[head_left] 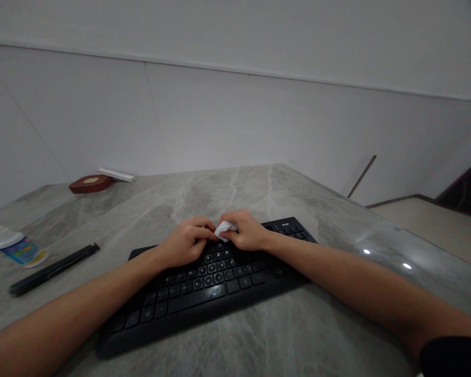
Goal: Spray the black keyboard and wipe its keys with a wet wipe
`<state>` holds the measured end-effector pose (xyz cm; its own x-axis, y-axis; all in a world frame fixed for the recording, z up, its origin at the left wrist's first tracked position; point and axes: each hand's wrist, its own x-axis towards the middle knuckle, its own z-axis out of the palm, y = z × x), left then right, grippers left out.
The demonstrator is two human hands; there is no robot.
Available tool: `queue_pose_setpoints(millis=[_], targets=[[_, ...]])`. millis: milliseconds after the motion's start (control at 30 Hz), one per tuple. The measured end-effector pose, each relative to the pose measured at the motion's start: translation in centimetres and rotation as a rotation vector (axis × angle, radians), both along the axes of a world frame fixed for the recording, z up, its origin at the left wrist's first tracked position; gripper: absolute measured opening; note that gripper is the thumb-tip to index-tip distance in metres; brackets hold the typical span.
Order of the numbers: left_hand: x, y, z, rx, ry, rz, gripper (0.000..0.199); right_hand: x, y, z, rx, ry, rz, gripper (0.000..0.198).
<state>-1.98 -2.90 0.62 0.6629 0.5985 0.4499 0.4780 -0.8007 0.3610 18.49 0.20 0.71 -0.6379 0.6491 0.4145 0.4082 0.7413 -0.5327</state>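
Observation:
A black keyboard (198,298) lies slanted on the grey marbled tabletop, its front side toward me. My right hand (246,230) is closed around a crumpled white tissue (224,228) over the upper rows of keys. On the left part of the keyboard rests my left hand (186,242), fingers reaching toward the tissue, with a gap between thumb and index finger. Its fingertips are right beside the tissue; whether they touch it I cannot tell. Both hands and forearms hide part of the keys.
At left lie a white-capped bottle (23,250) with a colourful label, tipped over, and a long black bar-like object (55,268). Farther back are a reddish-brown object (90,184) and a white strip (115,174) by the wall (204,120). The tabletop (259,335) ends at right.

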Motion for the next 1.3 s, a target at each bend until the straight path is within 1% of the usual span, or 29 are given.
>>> queue_pose_setpoints(millis=[133,267,400,533,700,867,1067,1133,1300], targets=[[-0.06,-0.01,0.11,-0.001,-0.005,0.008,0.039,0.02,-0.01,-0.07,0.025,0.008,-0.052,0.007],[0.01,0.09,0.13,-0.001,-0.018,0.01,0.039,0.03,-0.03,-0.06,-0.012,0.002,-0.025,0.009],[0.15,0.09,0.17,-0.021,-0.047,0.044,0.036,0.04,0.03,-0.08,0.007,0.025,-0.085,0.009],[0.13,0.08,0.18,-0.029,-0.043,0.034,0.036,0.09,0.2,-0.13,-0.019,0.014,-0.04,0.012],[-0.03,0.22,-0.1,-0.022,-0.043,0.021,0.036,0.16,0.3,-0.1,-0.034,0.028,-0.065,0.014],[-0.05,0.25,-0.08,-0.015,-0.052,0.008,0.037,0.13,0.35,-0.15,-0.026,-0.009,-0.034,0.015],[-0.01,0.29,-0.07,-0.014,-0.057,0.002,0.036,0.1,0.32,-0.05,0.01,-0.009,-0.066,0.016],[-0.03,0.33,-0.13,-0.015,-0.057,-0.001,0.037,0.19,0.24,0.0,0.016,-0.017,-0.045,0.016],[-0.07,0.29,-0.17,-0.005,-0.052,0.002,0.037,0.42,0.11,0.01,0.043,-0.002,0.115,0.013]])
